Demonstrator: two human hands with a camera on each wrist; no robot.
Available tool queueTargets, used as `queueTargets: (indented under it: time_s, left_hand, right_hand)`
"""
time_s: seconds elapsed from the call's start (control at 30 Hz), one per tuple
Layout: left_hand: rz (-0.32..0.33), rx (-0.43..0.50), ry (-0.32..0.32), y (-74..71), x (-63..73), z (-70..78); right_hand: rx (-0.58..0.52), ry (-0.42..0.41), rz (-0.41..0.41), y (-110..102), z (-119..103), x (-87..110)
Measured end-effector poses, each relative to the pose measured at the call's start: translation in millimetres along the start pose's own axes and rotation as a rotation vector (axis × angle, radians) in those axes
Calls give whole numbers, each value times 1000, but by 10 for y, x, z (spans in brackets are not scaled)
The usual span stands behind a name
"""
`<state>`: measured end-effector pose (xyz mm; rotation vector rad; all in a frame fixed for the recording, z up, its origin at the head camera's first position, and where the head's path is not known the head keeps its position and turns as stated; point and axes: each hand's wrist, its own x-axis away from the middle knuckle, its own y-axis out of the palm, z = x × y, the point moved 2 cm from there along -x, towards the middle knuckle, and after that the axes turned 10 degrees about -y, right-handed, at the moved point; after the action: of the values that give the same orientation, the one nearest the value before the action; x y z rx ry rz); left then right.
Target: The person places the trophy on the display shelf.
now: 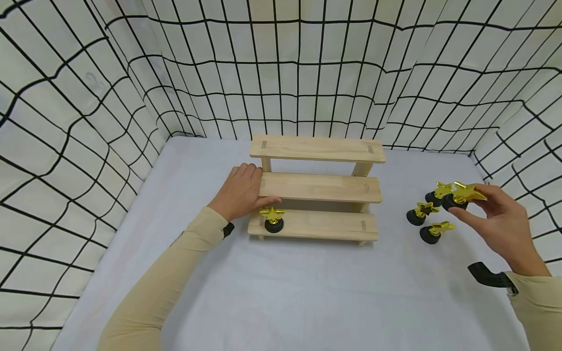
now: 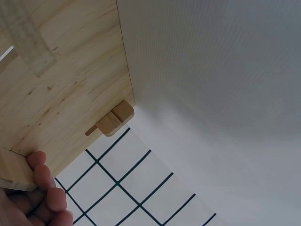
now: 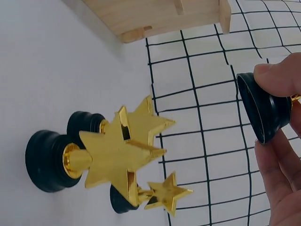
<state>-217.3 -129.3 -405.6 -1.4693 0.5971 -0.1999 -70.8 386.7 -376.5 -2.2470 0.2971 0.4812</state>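
Note:
A three-tier wooden display shelf stands on the white-covered table. My left hand grips the left end of its middle tier; the left wrist view shows fingertips curled over a wooden edge. On the bottom tier, at the left, one gold star trophy stands upright. To the right of the shelf my right hand holds another star trophy by its black base, which is off the table in the right wrist view. Its star is mostly hidden there by the hand.
Three more star trophies stand near the right hand: a rear one, a left one and a front one. Black wire grid with white behind it encloses the table's back and sides.

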Motion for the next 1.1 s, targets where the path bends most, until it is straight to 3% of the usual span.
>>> queueTargets:
  time_s: [0.43, 1.1]
  left_hand:
    - [14, -3, -7, 14, 2, -8]
    - [-1, -1, -11, -2, -1, 2]
  right_hand:
    - [-153, -85, -21, 169, -185, -46]
    - [-261, -178, -16, 394, -407, -81]
